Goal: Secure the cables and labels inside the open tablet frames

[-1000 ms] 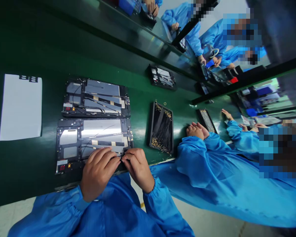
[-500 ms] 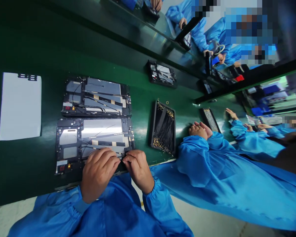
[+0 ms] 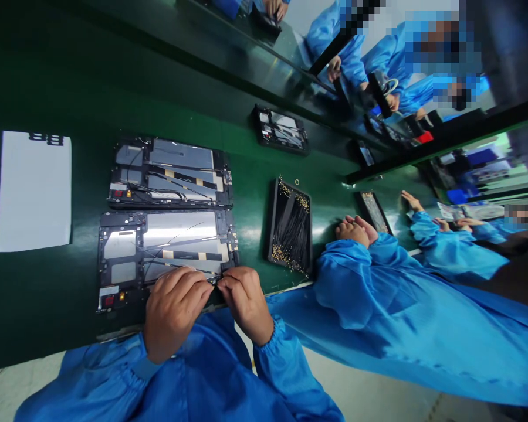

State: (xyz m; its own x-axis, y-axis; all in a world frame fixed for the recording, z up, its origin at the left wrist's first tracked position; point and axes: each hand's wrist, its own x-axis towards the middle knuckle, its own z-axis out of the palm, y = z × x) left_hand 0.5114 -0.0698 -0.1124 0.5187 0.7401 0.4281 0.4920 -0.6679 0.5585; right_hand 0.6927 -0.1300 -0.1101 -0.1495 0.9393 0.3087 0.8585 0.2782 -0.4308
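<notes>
In the head view, my left hand [image 3: 176,310] and my right hand [image 3: 246,302] meet at the near right corner of an opened tablet-like device [image 3: 123,272]. The fingertips of both are pinched close together over its edge. Whatever they grip is tiny and mostly covered by the fingers. Metal plates, black wires and tan-banded strips show inside this device. A second opened device [image 3: 182,155] of the same kind lies directly behind it. To the right of my hands, a black tray [image 3: 270,234] holds many thin black cables with gold-coloured ends.
A white sheet [image 3: 33,193] with black cutout pieces [image 3: 55,140] lies at left on the green table [image 3: 88,105]. Another opened device [image 3: 284,129] sits farther back. A co-worker's hands [image 3: 356,230] rest at right, near another tray [image 3: 374,212]. A dark rail [image 3: 422,149] crosses the back right.
My hands stay pinched at the same corner with hardly any movement. The view has shifted slightly. Across the table, the co-workers' hands and the devices they handle have moved; the device at the back sits slightly farther left.
</notes>
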